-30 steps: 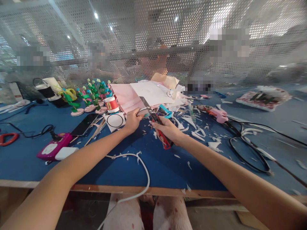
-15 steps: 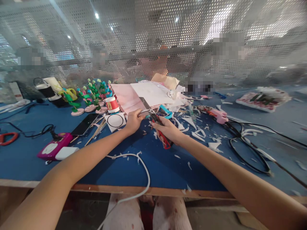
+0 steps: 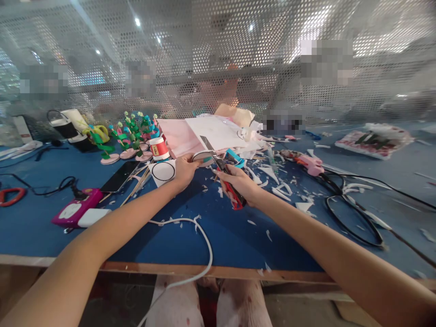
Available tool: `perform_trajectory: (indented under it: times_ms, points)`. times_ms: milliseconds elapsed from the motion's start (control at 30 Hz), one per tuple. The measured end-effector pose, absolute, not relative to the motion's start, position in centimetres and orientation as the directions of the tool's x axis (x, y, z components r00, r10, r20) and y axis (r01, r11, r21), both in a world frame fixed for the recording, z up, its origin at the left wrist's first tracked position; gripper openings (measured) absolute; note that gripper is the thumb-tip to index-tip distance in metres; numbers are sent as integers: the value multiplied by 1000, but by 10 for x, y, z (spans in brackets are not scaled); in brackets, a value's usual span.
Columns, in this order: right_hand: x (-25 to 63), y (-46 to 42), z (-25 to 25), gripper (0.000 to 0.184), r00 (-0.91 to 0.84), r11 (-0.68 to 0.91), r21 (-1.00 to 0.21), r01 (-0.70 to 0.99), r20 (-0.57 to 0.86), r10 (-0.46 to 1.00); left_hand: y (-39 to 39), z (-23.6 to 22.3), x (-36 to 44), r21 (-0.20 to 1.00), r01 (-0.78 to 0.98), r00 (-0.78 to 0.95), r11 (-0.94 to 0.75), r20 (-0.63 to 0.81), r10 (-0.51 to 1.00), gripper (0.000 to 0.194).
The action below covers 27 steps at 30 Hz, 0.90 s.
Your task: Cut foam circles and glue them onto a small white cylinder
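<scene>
My left hand (image 3: pixel 185 171) is closed on the edge of a small pale paper disc (image 3: pixel 204 158) with a black line along its rim. Wrapped round the red handles of a pair of scissors (image 3: pixel 221 165) is my right hand (image 3: pixel 244 185). The dark blades point up and left, beside the disc's right edge; whether they touch it I cannot tell. Just left of my left hand lies a white paper square (image 3: pixel 160 175) with a black circle drawn on it. Behind stands a red and white cup-shaped roll (image 3: pixel 159 149).
Pink and white sheets (image 3: pixel 214 132) lie at the back. Green craft plants (image 3: pixel 132 136) on pink discs stand at the left, near a phone (image 3: pixel 120 177) and a magenta power block (image 3: pixel 77 208). White scraps (image 3: pixel 282 190), a pink glue gun (image 3: pixel 311 165) and black cable lie right.
My left hand has shifted slightly left, and the disc now shows flatter and wider. The scissors and my right hand have moved only a little.
</scene>
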State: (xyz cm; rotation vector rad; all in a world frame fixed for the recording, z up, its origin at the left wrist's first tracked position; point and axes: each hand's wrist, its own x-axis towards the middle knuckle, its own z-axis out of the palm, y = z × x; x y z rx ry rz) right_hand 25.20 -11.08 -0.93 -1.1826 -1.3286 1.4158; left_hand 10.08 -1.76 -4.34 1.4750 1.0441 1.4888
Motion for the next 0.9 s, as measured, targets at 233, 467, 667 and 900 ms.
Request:
perform_trajectory:
  times_ms: [233,467,667,900]
  points:
    - [251,-110,-14,31,-255,-63,-994,-88,-38,966,-20,-40,103,921,-46,-19,-387,386,922,9]
    - [252,-109,-15,28,-268,-86,-991,-102,-56,962,-24,-34,102,926,25,-72,-377,378,923,7]
    - [250,-110,-15,33,-292,-72,-990,-118,-35,956,-24,-32,102,944,62,-131,-323,329,935,11]
    - [251,-112,-13,28,-275,-97,-990,-105,-65,959,-16,-42,99,914,59,-35,-402,405,914,5]
